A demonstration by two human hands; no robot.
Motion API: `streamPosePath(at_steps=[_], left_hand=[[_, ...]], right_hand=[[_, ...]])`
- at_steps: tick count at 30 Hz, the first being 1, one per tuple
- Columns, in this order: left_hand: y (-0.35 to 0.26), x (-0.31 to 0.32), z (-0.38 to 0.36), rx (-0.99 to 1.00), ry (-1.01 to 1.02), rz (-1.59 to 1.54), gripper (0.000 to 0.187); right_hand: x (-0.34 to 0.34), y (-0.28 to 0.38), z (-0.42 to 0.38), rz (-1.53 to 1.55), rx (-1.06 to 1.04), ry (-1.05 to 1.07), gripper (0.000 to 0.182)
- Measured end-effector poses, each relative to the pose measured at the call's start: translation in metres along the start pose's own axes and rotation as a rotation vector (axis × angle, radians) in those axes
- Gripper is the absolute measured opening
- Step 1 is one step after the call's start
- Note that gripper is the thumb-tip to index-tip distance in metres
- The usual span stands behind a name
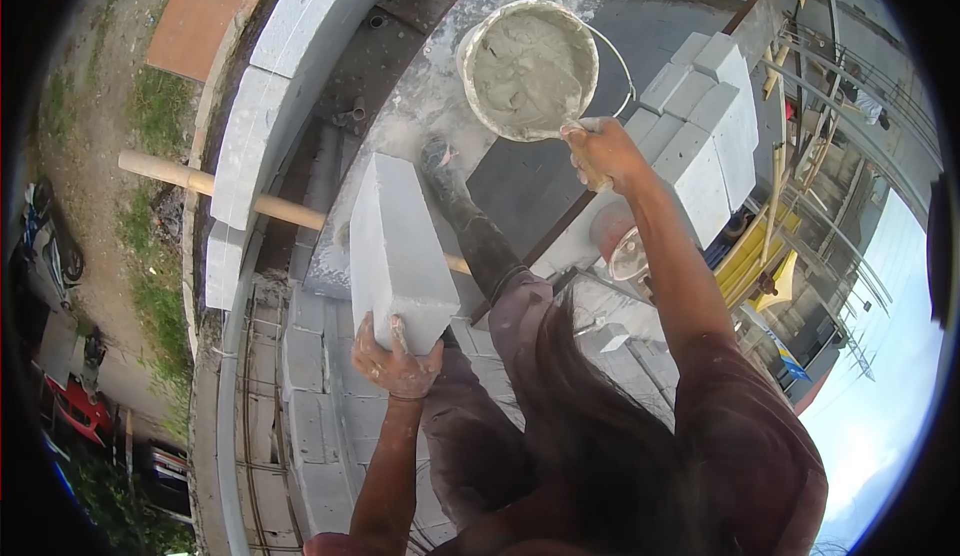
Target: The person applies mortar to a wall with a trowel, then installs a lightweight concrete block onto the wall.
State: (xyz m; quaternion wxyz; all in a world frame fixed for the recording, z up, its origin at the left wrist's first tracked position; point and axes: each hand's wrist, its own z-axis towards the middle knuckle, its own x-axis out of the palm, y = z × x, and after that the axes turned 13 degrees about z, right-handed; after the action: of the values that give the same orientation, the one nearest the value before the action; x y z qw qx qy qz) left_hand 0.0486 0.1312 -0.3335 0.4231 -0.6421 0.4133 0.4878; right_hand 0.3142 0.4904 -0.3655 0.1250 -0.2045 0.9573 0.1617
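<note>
My left hand grips the near end of a long white concrete block, fingers spread over its lower corner. The block lies tilted in front of my legs, over a mortar-smeared plank. My right hand is closed right at the near rim of a bucket; I cannot tell what is inside its fist. Wet grey mortar fills most of the bucket, its surface churned. The bucket's wire handle hangs out to the right.
A curved wall of white blocks runs along the left, with a wooden pole across it. Stacked blocks stand at the right. A smaller pail sits below my right forearm. My boot rests beside the plank.
</note>
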Motion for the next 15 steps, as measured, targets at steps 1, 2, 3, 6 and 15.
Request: streamPosePath(at_steps=[1,2,3,6,15], left_hand=[[-0.002,-0.001,0.002,-0.005,0.006,-0.005,0.079],[-0.002,-0.003,0.001,-0.008,0.020,-0.009,0.079],[-0.001,-0.002,-0.002,-0.003,0.027,-0.005,0.079],[-0.003,0.002,-0.005,0.033,0.041,0.074,0.086],[0.000,0.001,-0.003,0.031,0.033,0.022,0.088]], right_hand=[[0.003,0.010,0.011,0.068,0.006,-0.030,0.025],[0.010,0.021,0.032,0.137,0.022,-0.061,0.025],[0.023,0.027,0.068,0.302,0.020,-0.084,0.025],[0.098,0.026,0.101,0.442,0.004,-0.074,0.028],[0.046,0.013,0.073,0.662,0.050,-0.146,0.027]])
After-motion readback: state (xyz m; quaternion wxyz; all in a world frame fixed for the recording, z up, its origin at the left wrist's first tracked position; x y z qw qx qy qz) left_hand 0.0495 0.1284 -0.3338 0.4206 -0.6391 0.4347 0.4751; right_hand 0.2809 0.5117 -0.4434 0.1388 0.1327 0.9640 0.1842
